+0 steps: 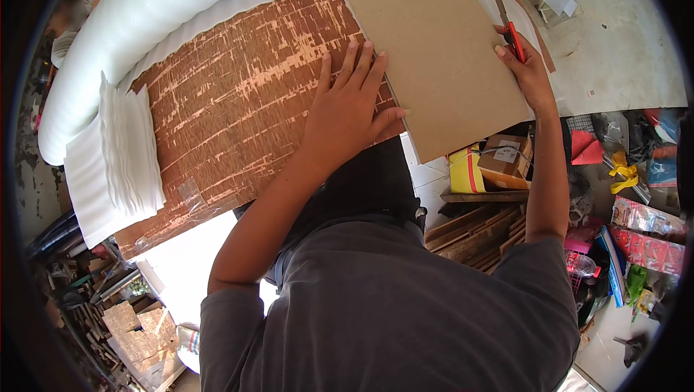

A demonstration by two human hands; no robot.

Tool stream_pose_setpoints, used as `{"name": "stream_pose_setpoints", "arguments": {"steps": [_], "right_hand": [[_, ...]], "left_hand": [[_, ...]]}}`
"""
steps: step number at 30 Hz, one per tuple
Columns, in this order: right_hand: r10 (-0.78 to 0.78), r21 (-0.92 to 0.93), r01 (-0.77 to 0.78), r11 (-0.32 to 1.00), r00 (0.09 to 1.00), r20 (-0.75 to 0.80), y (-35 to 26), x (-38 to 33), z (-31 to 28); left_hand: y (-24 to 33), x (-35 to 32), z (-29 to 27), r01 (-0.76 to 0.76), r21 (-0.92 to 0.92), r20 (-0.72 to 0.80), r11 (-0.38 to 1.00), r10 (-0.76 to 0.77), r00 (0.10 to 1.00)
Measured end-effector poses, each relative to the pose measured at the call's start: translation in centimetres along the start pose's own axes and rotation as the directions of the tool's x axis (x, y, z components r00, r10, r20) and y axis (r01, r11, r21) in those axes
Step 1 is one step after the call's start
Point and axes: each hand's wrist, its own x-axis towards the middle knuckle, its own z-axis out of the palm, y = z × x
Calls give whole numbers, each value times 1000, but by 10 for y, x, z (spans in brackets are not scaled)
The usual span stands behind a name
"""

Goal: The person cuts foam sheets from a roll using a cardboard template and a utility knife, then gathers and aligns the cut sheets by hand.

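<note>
Nearest the camera, a dark grey shirt (405,298). Left hand (343,106) open, palm down, fingers spread on a brown, heavily scored board (246,95), thumb tip at the left edge of a beige sheet (444,59). Right hand (529,77) closed around a red utility knife (516,43), blade bare, at the sheet's right edge. Beige sheet flat between both hands. Farther left, stacked white foam sheets (130,164); along the far side, a thick white roll (137,41).
</note>
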Motion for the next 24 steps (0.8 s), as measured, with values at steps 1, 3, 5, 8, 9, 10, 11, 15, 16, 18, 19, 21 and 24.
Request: {"name": "stream_pose_setpoints", "arguments": {"steps": [1,3,5,8,9,10,11,15,16,18,19,21,24], "right_hand": [[3,-2,-3,1000,1000,1,-1,0,-1],[12,-36,-11,999,999,44,-2,-1,-4],[3,-60,0,998,999,44,3,0,-6],[2,-75,2,997,999,45,2,0,-3],[12,-67,-9,998,999,44,1,1,-1],[10,-69,-6,998,999,48,3,2,-2],[-3,-78,6,997,999,43,6,2,-3],[-29,-88,29,996,1000,1,8,4,3],[-35,-90,36,995,999,9,9,5,4],[-26,-77,26,997,1000,-2,9,5,4],[-33,-77,33,996,999,7,9,6,4],[-16,-105,16,994,1000,2,7,5,5],[-13,-88,12,996,1000,-13,2,3,10]], "left_hand": [[-1,0,0,-2,-4,-8,1000,2,1000],[-1,-1,1,-3,-9,-16,1000,3,1000],[-1,-1,2,-4,-9,-20,1000,4,1000],[-1,-2,1,3,-7,-21,1000,-3,1000],[-1,-2,1,8,-6,-22,1000,-8,1000],[-1,-1,1,3,-11,-25,1000,-4,1000],[-1,-1,1,-1,-16,-29,1000,0,1000],[-1,-2,2,19,-28,-39,999,-20,999],[0,-2,2,15,-19,-39,1000,-15,999],[-1,-2,1,18,-7,-44,1000,-18,999],[-1,-2,1,15,-3,-41,1000,-15,999],[-1,-3,1,20,5,-42,1000,-20,999],[0,-3,1,27,-3,-40,1000,-27,999]]}}
